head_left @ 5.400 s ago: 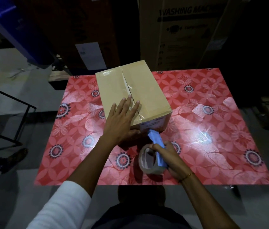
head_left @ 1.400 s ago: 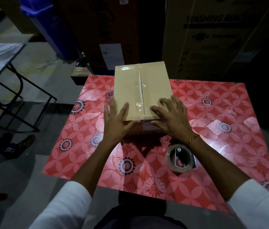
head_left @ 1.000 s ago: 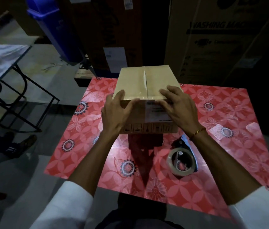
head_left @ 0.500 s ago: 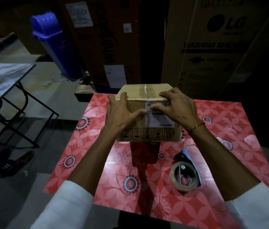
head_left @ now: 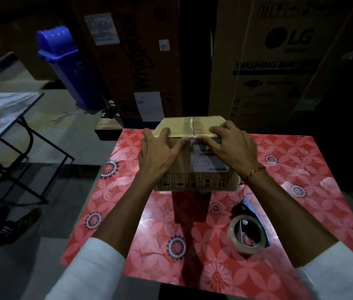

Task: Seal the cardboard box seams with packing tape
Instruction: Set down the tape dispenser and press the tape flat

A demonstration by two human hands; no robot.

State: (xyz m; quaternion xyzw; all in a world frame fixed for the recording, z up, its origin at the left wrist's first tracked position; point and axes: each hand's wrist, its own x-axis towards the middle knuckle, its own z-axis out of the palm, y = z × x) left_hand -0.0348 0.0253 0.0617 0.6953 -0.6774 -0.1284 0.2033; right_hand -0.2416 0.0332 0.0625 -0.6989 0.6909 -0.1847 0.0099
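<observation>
A brown cardboard box (head_left: 195, 181) stands on the red flower-patterned table (head_left: 114, 191), its near side facing me with a white label and a row of handling symbols. Clear tape runs along the top centre seam and folds over the near edge. My left hand (head_left: 158, 156) lies spread on the box's near left face, fingers over the top edge. My right hand (head_left: 229, 148) presses flat on the near right face, thumb at the tape end. A roll of clear packing tape in a blue dispenser (head_left: 247, 232) lies on the table at the near right, untouched.
Tall appliance cartons (head_left: 275, 61) stand close behind the table. A blue swing-lid bin (head_left: 62, 61) is at the back left. A folding table with a black metal frame (head_left: 4, 118) stands to the left. Someone's shoe (head_left: 19, 224) shows on the floor at the left.
The tape dispenser was put down on the table and both hands went to the box. My hands slid from the top over the near edge onto the front face, pressing the tape end.
</observation>
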